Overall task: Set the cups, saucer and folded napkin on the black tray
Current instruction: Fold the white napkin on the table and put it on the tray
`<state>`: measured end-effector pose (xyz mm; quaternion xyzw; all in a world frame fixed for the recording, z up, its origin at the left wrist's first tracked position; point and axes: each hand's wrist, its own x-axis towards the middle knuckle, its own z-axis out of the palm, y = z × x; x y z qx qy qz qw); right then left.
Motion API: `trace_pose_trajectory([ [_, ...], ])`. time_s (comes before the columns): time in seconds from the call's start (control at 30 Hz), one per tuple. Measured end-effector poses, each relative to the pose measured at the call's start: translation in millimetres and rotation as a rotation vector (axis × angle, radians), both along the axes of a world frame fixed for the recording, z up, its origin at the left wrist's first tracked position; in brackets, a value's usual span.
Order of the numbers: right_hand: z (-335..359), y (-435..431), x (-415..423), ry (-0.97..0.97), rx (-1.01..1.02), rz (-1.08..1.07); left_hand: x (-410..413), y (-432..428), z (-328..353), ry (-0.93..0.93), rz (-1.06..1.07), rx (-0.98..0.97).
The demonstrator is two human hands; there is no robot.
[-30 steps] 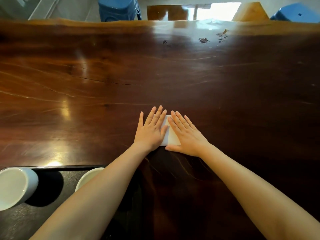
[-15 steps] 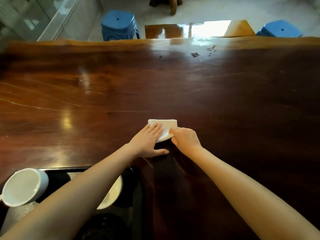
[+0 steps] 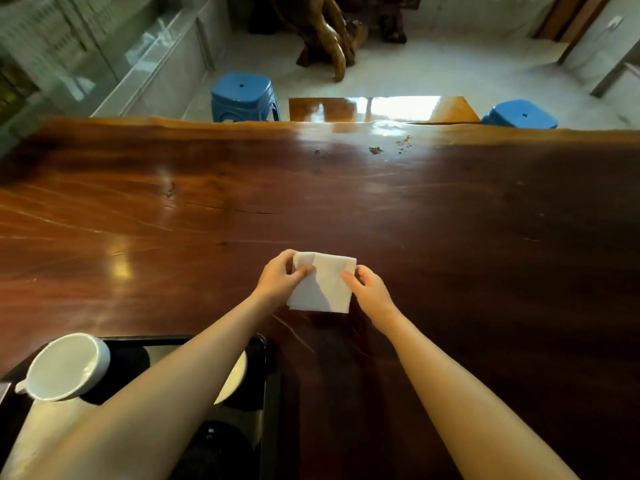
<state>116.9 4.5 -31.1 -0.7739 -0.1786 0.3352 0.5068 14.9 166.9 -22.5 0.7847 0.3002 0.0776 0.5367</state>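
A white folded napkin [image 3: 323, 287] is held up off the dark wooden table [image 3: 450, 237], pinched at its upper corners. My left hand [image 3: 280, 277] grips its left corner and my right hand [image 3: 369, 289] grips its right edge. The black tray [image 3: 263, 393] lies at the lower left. On it a white cup [image 3: 65, 367] with a handle leans on its side, mouth toward me. A white saucer [image 3: 235, 379] shows only as a sliver behind my left forearm.
Two blue stools [image 3: 244, 95] [image 3: 519, 114] and a glossy wooden bench [image 3: 381, 109] stand beyond the table's far edge. Small dark crumbs [image 3: 375, 150] lie near that edge. A carved root piece [image 3: 329, 32] stands on the floor.
Both hands went from pressing flat on the napkin to pinching it and lifting it off the table. The view has tilted up, showing more of the room.
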Motion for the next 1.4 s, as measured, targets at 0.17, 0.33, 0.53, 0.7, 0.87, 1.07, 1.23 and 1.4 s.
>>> trace_pose_trajectory([
  [0.17, 4, 15, -30, 0.002, 0.000, -0.270, -9, -38, 3, -0.035, 0.235, -0.293],
  [0.33, 1, 13, -54, -0.165, -0.093, -0.268, -30, -56, -1, 0.040, 0.332, -0.180],
  [0.53, 25, 22, -78, -0.312, -0.106, -0.247, -58, -53, 24, -0.060, 0.331, -0.098],
  [0.7, 53, 52, -115, -0.408, -0.058, -0.228, -99, -22, 53, -0.152, 0.342, -0.018],
  [0.87, 72, 95, -189, -0.414, -0.026, -0.209, -178, 20, 73, -0.232, 0.337, -0.031],
  [1.07, 75, 142, -290, -0.326, -0.064, -0.197, -294, 72, 92, -0.168, 0.255, -0.064],
  [1.23, 81, 169, -365, -0.355, -0.061, -0.112, -368, 92, 99, -0.145, 0.312, 0.123],
  [1.4, 97, 188, -414, 0.329, 0.121, -0.058, -406, 82, 104, -0.185, 0.203, 0.285],
])
